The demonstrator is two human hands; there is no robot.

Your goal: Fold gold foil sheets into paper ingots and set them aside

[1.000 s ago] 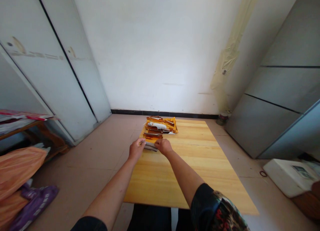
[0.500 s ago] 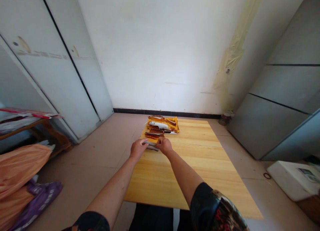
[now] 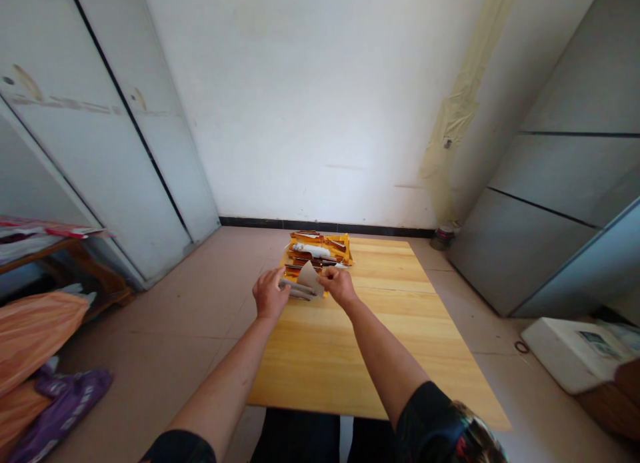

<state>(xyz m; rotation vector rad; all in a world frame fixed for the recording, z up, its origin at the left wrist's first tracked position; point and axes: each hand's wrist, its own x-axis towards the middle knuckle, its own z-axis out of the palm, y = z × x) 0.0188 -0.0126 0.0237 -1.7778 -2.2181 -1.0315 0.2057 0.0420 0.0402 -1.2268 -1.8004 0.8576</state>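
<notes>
At the near left part of the wooden table (image 3: 380, 343), a grey piece of cardboard (image 3: 299, 290) lies between my two hands. My left hand (image 3: 270, 295) grips its left end, thumb on the near side. With fingers pinched, my right hand (image 3: 338, 285) holds a raised grey flap (image 3: 309, 276) at its right edge; the flap comes up to a point. Just beyond are torn orange cardboard pieces (image 3: 341, 240) with brown edges, and a white roll (image 3: 311, 250) lies across them. The fingertips of both hands are partly hidden.
A white wall stands behind the table, with pale cabinets (image 3: 115, 149) on the left and a grey cabinet (image 3: 555, 183) on the right. Orange and purple bags (image 3: 75, 403) rest at lower left. A white box (image 3: 570, 353) is on the floor at right.
My right hand has moved right and lifted a grey flap, which now stands up. My left hand stays at the cardboard's left end. The whole view has shifted slightly.
</notes>
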